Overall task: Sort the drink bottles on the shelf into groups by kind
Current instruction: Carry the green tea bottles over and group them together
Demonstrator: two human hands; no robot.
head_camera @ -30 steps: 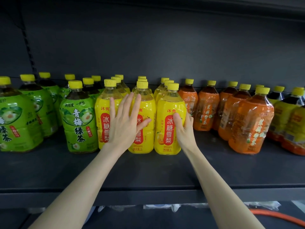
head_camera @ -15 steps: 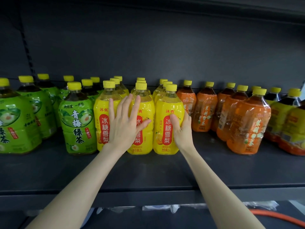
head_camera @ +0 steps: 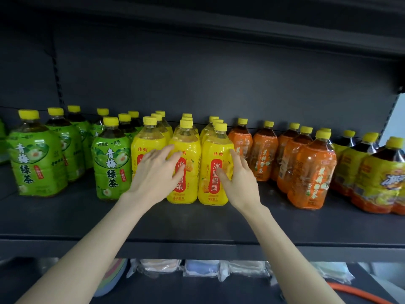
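Rows of yellow-capped drink bottles stand on a dark shelf (head_camera: 197, 224). Green-label bottles (head_camera: 109, 163) fill the left, yellow-label bottles (head_camera: 215, 163) the middle, orange-label bottles (head_camera: 311, 172) the right, and dark drinks with yellow-orange labels (head_camera: 381, 181) the far right. My left hand (head_camera: 153, 174) lies with relaxed, spread fingers over the fronts of the two left front yellow bottles (head_camera: 186, 150). My right hand (head_camera: 238, 181) touches the right side of the right front yellow bottle, fingers nearly straight.
A bare strip of shelf runs along the front edge before the bottles. The shelf's back panel is dark. Below the shelf lie wrapped packets (head_camera: 197, 268) and an orange hose (head_camera: 359, 292). A white panel (head_camera: 394, 119) shows at the far right.
Both hands have loosened: the left fingers have slid right across the yellow bottles, and the right hand has come forward off the bottle's side. The view has shifted slightly.
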